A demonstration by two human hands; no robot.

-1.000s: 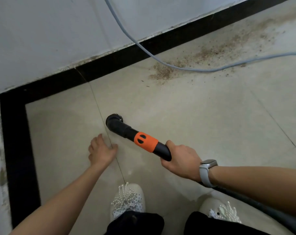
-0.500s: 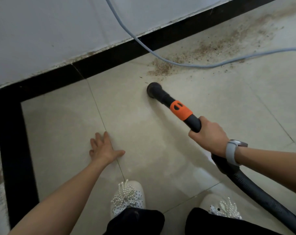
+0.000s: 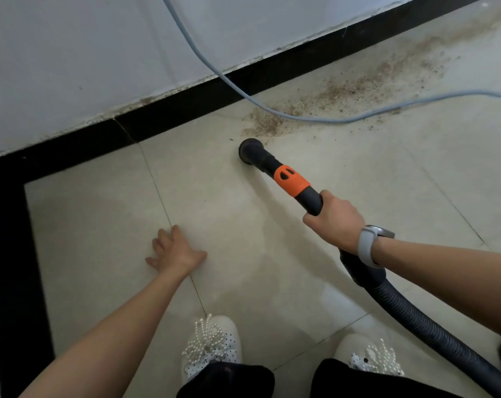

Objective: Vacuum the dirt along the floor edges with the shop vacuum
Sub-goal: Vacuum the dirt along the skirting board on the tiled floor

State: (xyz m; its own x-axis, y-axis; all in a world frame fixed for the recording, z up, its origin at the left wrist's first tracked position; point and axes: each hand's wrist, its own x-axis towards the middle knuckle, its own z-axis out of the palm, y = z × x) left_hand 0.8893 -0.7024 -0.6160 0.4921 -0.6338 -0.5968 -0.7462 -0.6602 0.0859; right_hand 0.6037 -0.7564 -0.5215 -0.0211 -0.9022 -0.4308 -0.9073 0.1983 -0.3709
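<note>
My right hand (image 3: 337, 221) grips the black vacuum wand (image 3: 311, 199) just behind its orange collar (image 3: 291, 180). The round black nozzle (image 3: 250, 149) sits on the pale floor tile, right at the near end of a brown dirt patch (image 3: 265, 123). The dirt streak (image 3: 367, 81) runs on to the right along the black floor border (image 3: 286, 67). A ribbed grey hose (image 3: 415, 320) leads back from the wand under my right arm. My left hand (image 3: 173, 252) rests flat on the tile with fingers spread.
A light blue cable (image 3: 315, 119) hangs down the white wall (image 3: 100, 53) and lies across the dirt, running off to the right. The black border turns a corner at the left (image 3: 11, 225). My white beaded shoes (image 3: 212, 343) stand at the bottom.
My right hand has swung the nozzle from near my left hand up and to the right, to the edge of the dirt patch. My left hand has spread flat on the tile.
</note>
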